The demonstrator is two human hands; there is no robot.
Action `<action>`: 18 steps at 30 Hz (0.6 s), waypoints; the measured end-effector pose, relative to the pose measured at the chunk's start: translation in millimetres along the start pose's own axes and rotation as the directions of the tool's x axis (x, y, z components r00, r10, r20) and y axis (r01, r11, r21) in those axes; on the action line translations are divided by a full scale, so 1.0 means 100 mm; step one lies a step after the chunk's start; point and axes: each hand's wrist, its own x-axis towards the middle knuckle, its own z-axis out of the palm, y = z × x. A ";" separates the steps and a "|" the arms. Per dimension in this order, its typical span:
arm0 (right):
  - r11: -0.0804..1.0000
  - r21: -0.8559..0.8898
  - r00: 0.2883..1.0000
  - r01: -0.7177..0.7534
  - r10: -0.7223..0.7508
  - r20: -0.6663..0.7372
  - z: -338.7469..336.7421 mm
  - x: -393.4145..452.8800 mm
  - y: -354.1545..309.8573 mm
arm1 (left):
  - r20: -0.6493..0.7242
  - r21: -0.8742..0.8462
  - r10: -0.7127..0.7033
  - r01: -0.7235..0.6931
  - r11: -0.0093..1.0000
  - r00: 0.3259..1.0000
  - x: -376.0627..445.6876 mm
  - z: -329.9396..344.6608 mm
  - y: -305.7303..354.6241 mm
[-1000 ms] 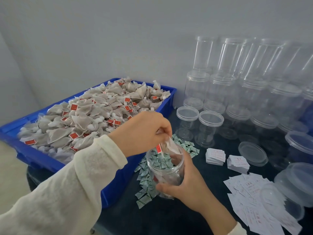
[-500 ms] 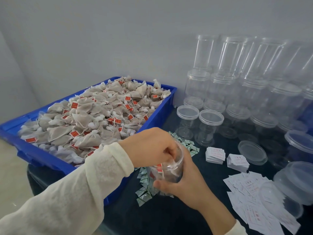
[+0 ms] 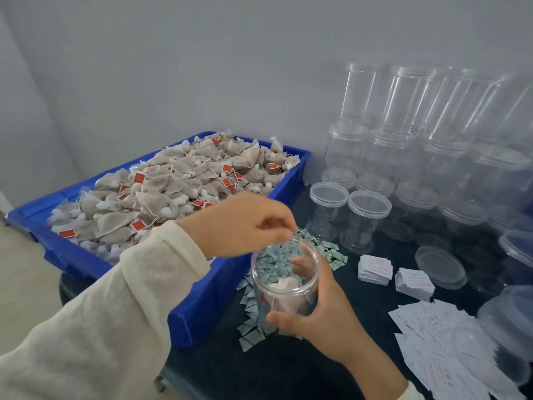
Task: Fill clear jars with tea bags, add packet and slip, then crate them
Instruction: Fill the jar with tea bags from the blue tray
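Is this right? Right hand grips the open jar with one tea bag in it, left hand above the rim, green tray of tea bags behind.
One error: the tray is blue, not green, as the head view shows. The rest stands: the right hand grips the open jar with a tea bag in it, and the left hand is above the rim.

Close head view, downward over table (image 3: 375, 327)
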 end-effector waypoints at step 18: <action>0.996 -0.047 0.997 -0.072 0.072 -0.004 -0.03 -0.06 0.11 | -0.034 0.568 -0.668 0.564 0.599 0.744 -0.16 0.08 -1.08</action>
